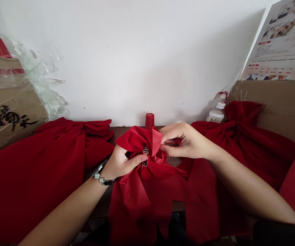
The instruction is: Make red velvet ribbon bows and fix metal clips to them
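Far left was a cardboard box (14, 102) with black writing, then a big red cloth (52, 164). The left hand (120, 162) had the red bow (154, 167) gripped in front of the person, thumb across its metal clip (145, 151). Just behind the bow stood a red thread spool (150, 120). The right hand (182, 140) was pinching the bow's right edge, with a plastic bottle (216, 114) and another red bow (239, 131) further right.

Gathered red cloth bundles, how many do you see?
3: the middle bundle in the left hand and right hand, the left bundle and the right bundle. More may be hidden.
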Demonstrator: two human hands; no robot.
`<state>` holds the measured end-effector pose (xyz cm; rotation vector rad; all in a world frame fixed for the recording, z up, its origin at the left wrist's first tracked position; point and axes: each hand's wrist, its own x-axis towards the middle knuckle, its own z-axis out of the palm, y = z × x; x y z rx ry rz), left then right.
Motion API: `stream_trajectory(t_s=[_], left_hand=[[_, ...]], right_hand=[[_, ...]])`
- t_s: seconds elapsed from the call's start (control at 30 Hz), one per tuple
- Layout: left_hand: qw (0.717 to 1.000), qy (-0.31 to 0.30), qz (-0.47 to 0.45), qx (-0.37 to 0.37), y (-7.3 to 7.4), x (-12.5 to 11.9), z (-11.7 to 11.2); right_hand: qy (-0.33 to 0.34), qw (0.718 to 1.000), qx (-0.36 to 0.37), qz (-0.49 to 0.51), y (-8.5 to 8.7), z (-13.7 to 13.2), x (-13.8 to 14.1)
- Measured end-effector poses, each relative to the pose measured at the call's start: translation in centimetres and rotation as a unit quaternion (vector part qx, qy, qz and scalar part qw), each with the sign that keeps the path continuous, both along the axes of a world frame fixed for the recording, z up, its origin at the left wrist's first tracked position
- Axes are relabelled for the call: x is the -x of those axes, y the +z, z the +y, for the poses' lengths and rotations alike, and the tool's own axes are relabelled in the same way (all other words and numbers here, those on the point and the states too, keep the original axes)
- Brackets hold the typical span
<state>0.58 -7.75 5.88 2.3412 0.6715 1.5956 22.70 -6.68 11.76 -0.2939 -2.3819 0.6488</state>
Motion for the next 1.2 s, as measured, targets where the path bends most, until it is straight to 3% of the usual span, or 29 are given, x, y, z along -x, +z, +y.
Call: stream_trajectory(t_s=[0.4, 0.7, 1.07, 1.2], left_hand=[[0.998, -0.018, 0.008, 0.062, 0.1, 0.2, 0.2], [0.995, -0.044, -0.016, 0.083, 0.3, 0.2, 0.3], [0.998, 0.053, -0.012, 0.012, -0.1, -0.2, 0.2], [0.998, 0.057, 0.014, -0.002, 0.1, -0.2, 0.0]], right_hand=[[0.004, 0.999, -0.033, -0.017, 0.3, 0.1, -0.3], [-0.001, 0.999, -0.042, 0.023, -0.4, 0.7, 0.6], [-0.118, 0.984, -0.129, -0.018, 0.0, -1.5, 0.5], [-0.11, 0.983, -0.14, -0.049, 0.4, -1.6, 0.2]])
